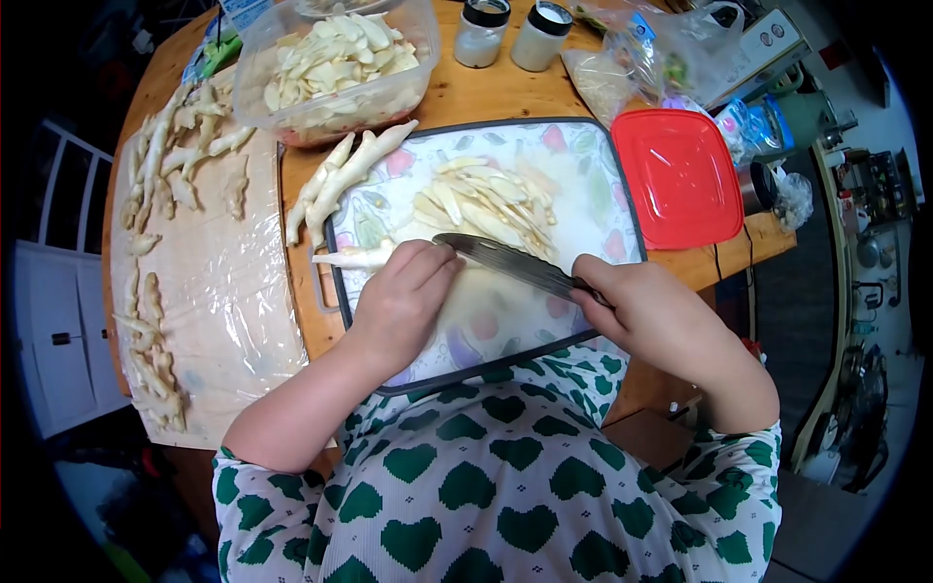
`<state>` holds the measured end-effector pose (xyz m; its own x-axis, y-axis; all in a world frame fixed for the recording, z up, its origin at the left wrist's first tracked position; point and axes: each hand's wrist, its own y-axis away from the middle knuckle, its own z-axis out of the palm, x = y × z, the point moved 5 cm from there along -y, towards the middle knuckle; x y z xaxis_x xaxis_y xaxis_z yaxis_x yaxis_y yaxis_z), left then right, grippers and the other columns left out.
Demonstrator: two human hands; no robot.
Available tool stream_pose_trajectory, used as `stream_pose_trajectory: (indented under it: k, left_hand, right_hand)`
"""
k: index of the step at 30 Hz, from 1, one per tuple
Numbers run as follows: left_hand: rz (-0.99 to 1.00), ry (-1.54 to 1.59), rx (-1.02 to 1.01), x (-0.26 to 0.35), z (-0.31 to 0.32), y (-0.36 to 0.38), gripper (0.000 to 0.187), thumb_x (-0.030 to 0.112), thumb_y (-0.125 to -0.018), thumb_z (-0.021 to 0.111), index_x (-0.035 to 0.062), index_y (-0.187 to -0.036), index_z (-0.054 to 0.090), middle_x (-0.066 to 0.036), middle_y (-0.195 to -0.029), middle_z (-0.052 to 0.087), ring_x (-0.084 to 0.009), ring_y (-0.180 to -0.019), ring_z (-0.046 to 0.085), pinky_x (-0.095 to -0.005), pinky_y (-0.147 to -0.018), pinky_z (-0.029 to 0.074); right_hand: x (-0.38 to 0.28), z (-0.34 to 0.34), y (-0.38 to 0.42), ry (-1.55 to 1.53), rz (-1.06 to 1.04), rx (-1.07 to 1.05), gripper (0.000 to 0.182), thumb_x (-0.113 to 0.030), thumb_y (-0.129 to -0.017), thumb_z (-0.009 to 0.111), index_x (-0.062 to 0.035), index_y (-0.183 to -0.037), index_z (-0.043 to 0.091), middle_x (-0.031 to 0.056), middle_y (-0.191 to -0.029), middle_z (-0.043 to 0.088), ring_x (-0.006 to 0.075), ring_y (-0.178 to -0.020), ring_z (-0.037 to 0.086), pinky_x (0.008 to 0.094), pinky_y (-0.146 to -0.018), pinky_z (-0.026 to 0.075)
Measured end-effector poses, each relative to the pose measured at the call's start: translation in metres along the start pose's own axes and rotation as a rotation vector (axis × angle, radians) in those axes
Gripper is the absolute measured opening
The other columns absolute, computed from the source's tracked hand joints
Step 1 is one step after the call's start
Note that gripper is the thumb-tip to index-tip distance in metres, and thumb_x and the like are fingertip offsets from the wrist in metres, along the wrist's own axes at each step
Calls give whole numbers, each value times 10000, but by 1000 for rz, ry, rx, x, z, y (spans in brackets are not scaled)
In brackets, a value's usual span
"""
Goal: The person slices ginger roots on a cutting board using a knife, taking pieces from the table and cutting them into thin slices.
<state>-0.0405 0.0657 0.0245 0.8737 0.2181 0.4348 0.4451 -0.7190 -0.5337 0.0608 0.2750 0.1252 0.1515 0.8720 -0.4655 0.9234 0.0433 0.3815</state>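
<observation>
The left hand (403, 291) presses down on a chicken foot (355, 257) on the flowered cutting board (593, 175), fingers close together. The right hand (641, 306) is curled tight round the handle of a knife (510, 260), whose blade lies just beside the left fingers. It looks like the cutting step; the next cut needs the fingers kept clear. Past the blade lies a pile of cut pieces (486, 204). Two more whole feet (340, 180) wait at the board's corner. Farther off stands a full plastic tub (335, 63).
</observation>
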Motion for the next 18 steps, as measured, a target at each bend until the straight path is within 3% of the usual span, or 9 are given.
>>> stream_pose_trajectory:
  k: [10, 13, 18]
  left_hand:
    - [-14, 10, 17, 0, 0, -1, 340, -42, -740, 808, -5, -1077, 776, -139, -1118, 746, -343, -1034, 714, -410, -890, 602]
    - [-1, 26, -12, -2, 0, 2, 360, -24, -777, 717, -29, -1135, 756, -165, -1188, 719, -350, -1110, 686, -416, -956, 587]
    - [4, 32, 2, -2, -2, 0, 327, -36, -763, 769, -21, -1090, 765, -151, -1135, 738, -348, -1055, 708, -418, -906, 596]
  right_hand:
    - [-15, 32, -54, -51, -48, 9, 165, -188, -1087, 612, -38, -1154, 599, 263, -899, 731, 494, -894, 724, 562, -780, 570]
    - [-8, 32, -46, -75, -51, 58, 154, -201, -1107, 620, -52, -1131, 588, 237, -863, 721, 468, -854, 727, 522, -740, 560]
    - [20, 22, -21, -94, 55, 42, 169, -212, -1103, 618, -50, -1136, 587, 251, -878, 729, 481, -876, 725, 552, -768, 562]
